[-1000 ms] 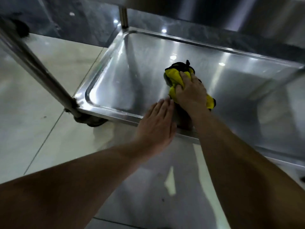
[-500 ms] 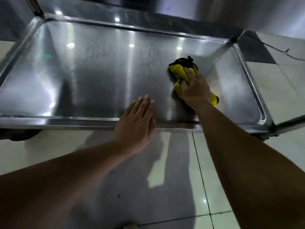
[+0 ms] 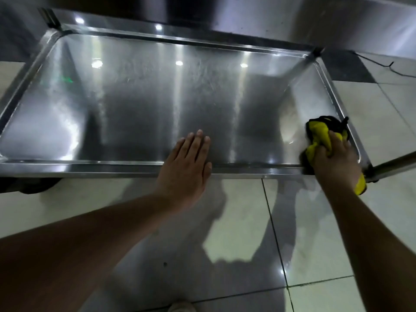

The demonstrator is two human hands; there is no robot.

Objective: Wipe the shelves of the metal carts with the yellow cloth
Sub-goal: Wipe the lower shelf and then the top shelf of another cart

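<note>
The bottom shelf (image 3: pixel 139 104) of a metal cart lies low over the floor, a shiny steel tray with a raised rim. My right hand (image 3: pixel 335 158) grips the bunched yellow cloth (image 3: pixel 319 134), which has black trim, and presses it into the tray's near right corner. A yellow end of the cloth hangs out below my wrist. My left hand (image 3: pixel 186 165) rests flat across the tray's front rim, fingers straight and together, reaching onto the shelf surface.
A cart leg (image 3: pixel 394 164) runs off to the right from the near right corner. A dark caster (image 3: pixel 33 186) sits under the front left. Pale floor tiles (image 3: pixel 243 221) surround the cart; a black cable (image 3: pixel 387 66) lies at the back right.
My right hand has swept the cloth from the shelf's middle to its near right corner. The view has swung right along the tray. My left hand stays flat on the front rim.
</note>
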